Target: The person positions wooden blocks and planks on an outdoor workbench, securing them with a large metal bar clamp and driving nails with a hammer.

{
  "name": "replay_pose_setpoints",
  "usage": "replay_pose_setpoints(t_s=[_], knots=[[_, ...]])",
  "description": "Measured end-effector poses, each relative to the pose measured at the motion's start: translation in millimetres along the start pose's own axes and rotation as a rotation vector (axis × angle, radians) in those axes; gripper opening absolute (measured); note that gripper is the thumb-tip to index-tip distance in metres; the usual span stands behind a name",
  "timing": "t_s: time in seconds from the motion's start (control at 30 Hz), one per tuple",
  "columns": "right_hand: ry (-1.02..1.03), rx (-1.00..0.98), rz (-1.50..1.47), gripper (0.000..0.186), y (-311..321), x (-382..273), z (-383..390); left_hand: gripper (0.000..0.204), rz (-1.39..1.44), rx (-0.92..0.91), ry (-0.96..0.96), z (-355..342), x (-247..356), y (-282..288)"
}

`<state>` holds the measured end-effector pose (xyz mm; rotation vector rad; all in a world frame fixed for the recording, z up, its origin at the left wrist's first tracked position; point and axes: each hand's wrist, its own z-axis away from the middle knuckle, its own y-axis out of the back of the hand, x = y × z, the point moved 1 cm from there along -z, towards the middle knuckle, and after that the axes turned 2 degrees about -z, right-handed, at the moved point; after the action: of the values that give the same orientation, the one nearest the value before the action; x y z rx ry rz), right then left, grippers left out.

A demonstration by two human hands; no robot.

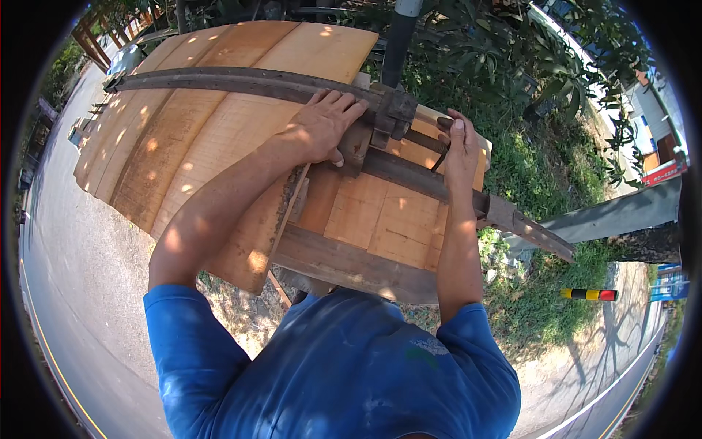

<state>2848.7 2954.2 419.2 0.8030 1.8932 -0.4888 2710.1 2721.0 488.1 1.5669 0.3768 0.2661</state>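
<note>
A long rusty bar clamp (pixel 219 78) lies across several wooden boards (pixel 241 121) set edge to edge. My left hand (pixel 322 128) rests over the clamp bar, fingers stretched forward and thumb apart, beside a dark wooden block (pixel 355 146). The block sits against the clamp's heavy metal jaw (pixel 395 113). To the right of the jaw, my right hand (pixel 459 143) is closed round the upper end of the thin clamp handle (pixel 440 157), which crosses the screw (pixel 424 139). The palm side of my left hand is hidden.
Shorter planks (pixel 380 212) lie under the screw end, beside a brown wooden beam (pixel 344 263) close to my body. A dark post (pixel 401 44) rises behind the jaw. Leafy branches (pixel 512 58) hang at the far right. A paved road (pixel 80 293) runs at left.
</note>
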Motion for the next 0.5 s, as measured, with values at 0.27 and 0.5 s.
replay_pose_setpoints(t_s=[0.27, 0.5], knots=[[-0.162, 0.026, 0.048, 0.033, -1, 0, 11, 0.108, 0.014, -0.010, -0.002, 0, -3, 8], [-0.075, 0.205, 0.156, 0.038, 3, 31, 25, 0.088, 0.463, 0.078, -0.030, -10, -57, 45]])
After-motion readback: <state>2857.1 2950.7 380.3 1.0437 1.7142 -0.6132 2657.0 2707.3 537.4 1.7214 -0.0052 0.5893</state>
